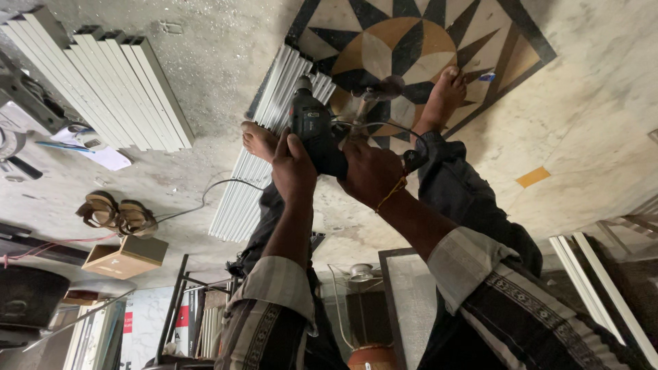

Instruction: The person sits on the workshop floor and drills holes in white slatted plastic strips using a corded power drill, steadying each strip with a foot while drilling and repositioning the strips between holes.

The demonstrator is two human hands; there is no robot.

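1. We saw the dark green-black power drill (314,130) pointed at a bundle of ribbed white aluminium profiles (271,130) lying on the dusty marble floor (589,103), beside a star-patterned inlay (411,41).
2. The open cardboard box (127,257) showed no contents.
3. Our left hand (293,170) and right hand (370,171) were both closed around the drill's body.
4. Bare feet (259,140) rested on the profiles.

Matt dark plastic drill (314,127), pale ribbed metal profiles (264,137), dusty rough floor (219,62) w/ polished stone inlay (404,41).
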